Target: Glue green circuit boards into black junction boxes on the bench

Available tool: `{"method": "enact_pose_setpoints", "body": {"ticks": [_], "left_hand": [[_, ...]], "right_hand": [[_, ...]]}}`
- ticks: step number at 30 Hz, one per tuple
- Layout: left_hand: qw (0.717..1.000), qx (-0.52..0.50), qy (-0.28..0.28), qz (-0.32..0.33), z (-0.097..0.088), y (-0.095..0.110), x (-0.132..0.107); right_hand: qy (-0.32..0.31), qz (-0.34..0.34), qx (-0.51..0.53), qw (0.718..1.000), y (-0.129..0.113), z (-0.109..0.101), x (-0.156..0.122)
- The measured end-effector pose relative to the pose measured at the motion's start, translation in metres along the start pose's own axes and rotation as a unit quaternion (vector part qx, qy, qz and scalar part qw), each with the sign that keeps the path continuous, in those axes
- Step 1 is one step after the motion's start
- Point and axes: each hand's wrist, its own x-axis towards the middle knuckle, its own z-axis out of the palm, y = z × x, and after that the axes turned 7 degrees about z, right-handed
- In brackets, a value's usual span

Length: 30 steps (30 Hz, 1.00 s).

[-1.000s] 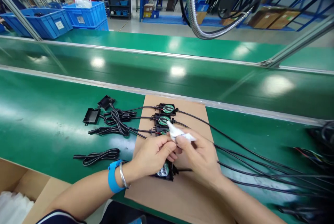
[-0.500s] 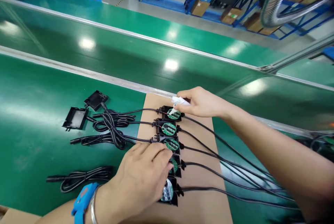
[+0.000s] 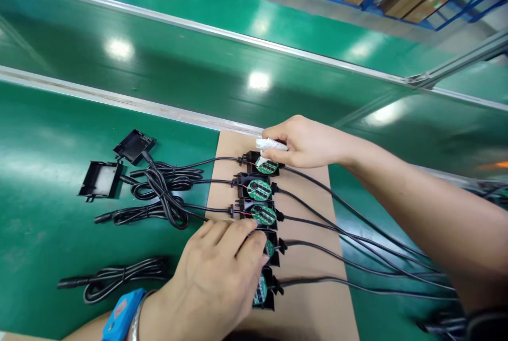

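Observation:
Several open black boxes with round green circuit boards lie in a row on a brown cardboard sheet [image 3: 309, 304], each with black cables running left and right. My right hand [image 3: 305, 142] is closed around a small white tube [image 3: 270, 144], its nozzle pointing down onto the farthest board [image 3: 266, 165]. My left hand [image 3: 216, 277] lies flat with fingers spread over the nearer boxes, its fingertips at the third board [image 3: 264, 215]. A blue wrist strap [image 3: 119, 313] and a metal bangle are on my left wrist.
Two loose black lids [image 3: 100, 178] lie on the green bench at the left beside coiled black cables [image 3: 162, 193]. Another cable coil [image 3: 115, 277] sits near the front left. A green conveyor belt [image 3: 198, 71] runs behind the bench; cardboard boxes stand on blue shelving beyond.
My hands parted from holding the tube together. The right hand carried the tube out to the farthest board; the left came down flat on the near boxes. The view tilted downward.

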Motion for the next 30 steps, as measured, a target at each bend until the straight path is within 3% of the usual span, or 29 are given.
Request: {"method": "enact_pose_setpoints", "body": {"ticks": [13,22,30], "left_hand": [[1.0,0.005,-0.008,0.003,0.003,-0.002,0.0],[0.99,0.051,-0.127,-0.013,0.023,-0.009,-0.003],[0.985,0.056,-0.163,-0.014,0.029,-0.014,-0.003]], "right_hand": [[-0.001,-0.022,0.011,1.0,-0.002,-0.001,0.001],[-0.021,0.002,-0.013,1.0,0.003,-0.005,-0.007],[-0.034,-0.013,-0.018,0.999,0.003,-0.01,-0.018]]}}
